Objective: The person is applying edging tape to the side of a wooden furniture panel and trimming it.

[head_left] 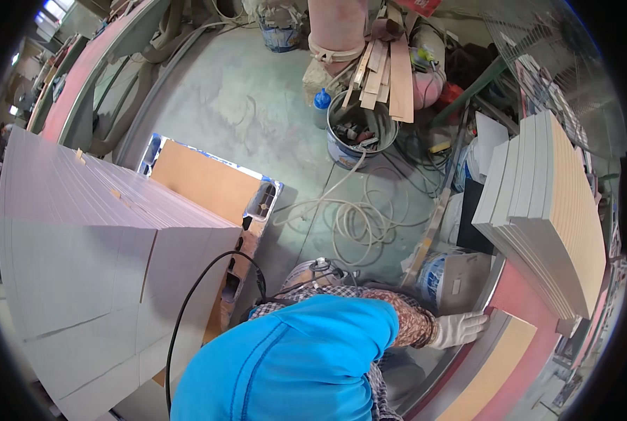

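My left arm, in a bright blue sleeve (pixel 320 337) and a brown patterned cuff (pixel 413 319), stretches to the right side of the view. In a white work glove, my left hand (pixel 459 330) lies with its fingers out at the edge of the pink-topped bench (pixel 531 309). Beside its fingertips is the end of a long panel strip (pixel 492 365) with a tan top and a grey side. Nothing shows in that hand, though its palm is hidden. My right hand is out of view.
Stacked pale boards (pixel 82 281) rise at the left on a pallet (pixel 257 203). More thick panels (pixel 538 210) stand at the right. A coiled hose (pixel 362 224) lies on the floor near a bucket (pixel 348 151) with wood strips (pixel 380 74) above. A black cable (pixel 187 302) loops beside me.
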The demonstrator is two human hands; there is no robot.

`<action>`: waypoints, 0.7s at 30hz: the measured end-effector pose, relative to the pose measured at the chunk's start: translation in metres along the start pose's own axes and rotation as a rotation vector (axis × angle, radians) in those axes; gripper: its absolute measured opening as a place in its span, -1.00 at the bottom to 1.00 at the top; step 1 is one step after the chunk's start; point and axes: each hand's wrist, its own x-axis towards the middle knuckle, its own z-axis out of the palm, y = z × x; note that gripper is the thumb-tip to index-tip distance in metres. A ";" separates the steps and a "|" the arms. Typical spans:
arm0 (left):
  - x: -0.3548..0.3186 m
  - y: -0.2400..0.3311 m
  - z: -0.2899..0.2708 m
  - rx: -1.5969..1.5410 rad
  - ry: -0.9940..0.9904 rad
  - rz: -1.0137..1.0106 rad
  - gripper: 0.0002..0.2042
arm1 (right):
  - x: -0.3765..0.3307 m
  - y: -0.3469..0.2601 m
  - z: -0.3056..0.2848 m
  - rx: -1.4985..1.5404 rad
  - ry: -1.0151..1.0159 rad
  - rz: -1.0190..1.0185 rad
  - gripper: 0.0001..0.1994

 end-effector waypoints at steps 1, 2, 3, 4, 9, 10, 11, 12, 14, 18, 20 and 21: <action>0.002 0.002 -0.006 -0.006 -0.009 0.008 -0.44 | -0.001 -0.003 -0.012 -0.014 0.023 0.009 -0.74; 0.004 0.004 -0.014 -0.044 -0.010 0.008 -0.42 | -0.005 -0.002 -0.012 -0.013 0.011 0.017 -0.74; 0.006 0.006 -0.018 -0.083 -0.011 0.008 -0.39 | -0.009 0.000 -0.011 -0.040 0.087 0.013 -0.72; 0.006 0.006 -0.018 -0.081 -0.016 0.011 -0.39 | -0.009 0.000 -0.009 -0.063 0.170 0.003 -0.70; 0.010 0.008 -0.027 -0.133 -0.052 -0.034 -0.36 | 0.000 -0.023 -0.046 0.317 0.099 0.254 -0.62; 0.011 0.009 -0.026 -0.130 -0.057 -0.031 -0.36 | 0.005 -0.032 -0.068 0.440 0.094 0.341 -0.59; 0.013 0.011 -0.026 -0.139 -0.038 -0.058 -0.37 | 0.007 -0.038 -0.084 0.441 0.089 0.348 -0.59; 0.014 0.012 -0.027 -0.147 -0.020 -0.085 -0.37 | 0.008 -0.042 -0.099 0.467 0.076 0.370 -0.57; 0.013 0.015 -0.033 -0.152 -0.017 -0.078 -0.37 | 0.010 -0.046 -0.118 0.496 0.051 0.402 -0.55; 0.016 0.019 -0.031 -0.082 0.010 -0.113 -0.39 | 0.020 -0.048 -0.120 0.340 0.420 -0.002 -0.75; 0.018 0.020 -0.023 -0.072 0.017 -0.135 -0.41 | 0.026 -0.050 -0.113 0.482 0.373 0.095 -0.77; 0.018 0.021 -0.018 -0.069 0.046 -0.145 -0.42 | 0.029 -0.050 -0.110 0.485 0.394 0.078 -0.75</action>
